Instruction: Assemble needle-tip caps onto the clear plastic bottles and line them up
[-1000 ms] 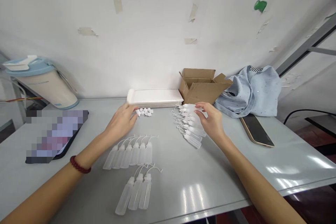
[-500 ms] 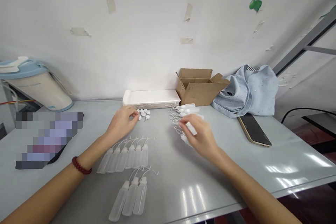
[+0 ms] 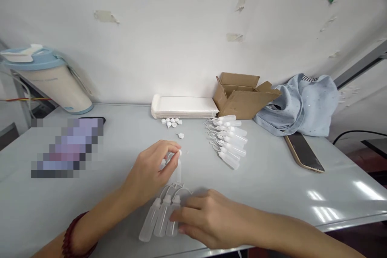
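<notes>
My left hand [image 3: 152,169] pinches a small white cap [image 3: 179,152] between thumb and forefinger, over a row of clear plastic bottles [image 3: 177,171] that it mostly hides. My right hand [image 3: 211,217] lies low at the table's front edge. Its fingers are curled against the right end of a front row of three bottles [image 3: 160,219], and a bottle under them is mostly hidden. Further back lie a pile of several uncapped bottles [image 3: 231,141], a cluster of white caps [image 3: 171,121] and one loose cap [image 3: 180,135].
A stack of white trays [image 3: 184,107] and an open cardboard box [image 3: 242,96] stand against the wall. A blue cloth bag [image 3: 302,105] and a phone [image 3: 304,151] lie to the right. On the left are a blue-lidded jug [image 3: 48,78] and a blurred flat object [image 3: 66,147].
My left hand came back from the cap cluster with a cap. My right hand left the bottle pile with a bottle and dropped to the front row. The view shifted.
</notes>
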Motion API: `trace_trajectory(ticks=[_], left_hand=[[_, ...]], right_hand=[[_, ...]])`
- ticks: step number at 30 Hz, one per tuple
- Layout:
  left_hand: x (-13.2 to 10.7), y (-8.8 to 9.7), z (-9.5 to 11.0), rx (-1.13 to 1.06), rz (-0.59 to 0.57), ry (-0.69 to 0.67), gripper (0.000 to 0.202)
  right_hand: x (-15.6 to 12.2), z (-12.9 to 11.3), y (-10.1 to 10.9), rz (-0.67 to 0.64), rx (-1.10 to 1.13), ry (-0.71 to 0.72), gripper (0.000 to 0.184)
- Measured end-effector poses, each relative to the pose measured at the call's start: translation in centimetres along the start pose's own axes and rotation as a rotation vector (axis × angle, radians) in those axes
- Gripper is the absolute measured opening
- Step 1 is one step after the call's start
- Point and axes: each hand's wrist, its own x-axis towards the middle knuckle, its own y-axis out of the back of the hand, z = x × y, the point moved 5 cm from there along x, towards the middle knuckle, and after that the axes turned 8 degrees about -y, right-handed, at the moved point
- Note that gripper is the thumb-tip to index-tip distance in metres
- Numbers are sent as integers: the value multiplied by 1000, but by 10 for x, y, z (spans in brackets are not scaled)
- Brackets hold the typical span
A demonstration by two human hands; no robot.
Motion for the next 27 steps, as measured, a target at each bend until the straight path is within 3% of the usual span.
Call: trace_trajectory(ticks=[3, 9, 18, 22, 27], left_hand=[[-3, -1, 6, 9, 6, -73, 12], [-3, -1, 9, -26, 3, -34, 10], [-5, -8, 5, -65, -58, 29, 12], [-5, -8, 0, -165, -64, 151, 14], [-3, -12, -6, -473, -135, 376, 18]], right_hand=[[1, -2, -3, -15, -49, 23, 24], [1, -5, -5, 19, -139, 53, 23], [-6, 13, 7, 66, -251, -95, 25], [-8, 25, 17, 129, -292, -174, 22], [-11, 28, 26, 247, -283, -165, 22]])
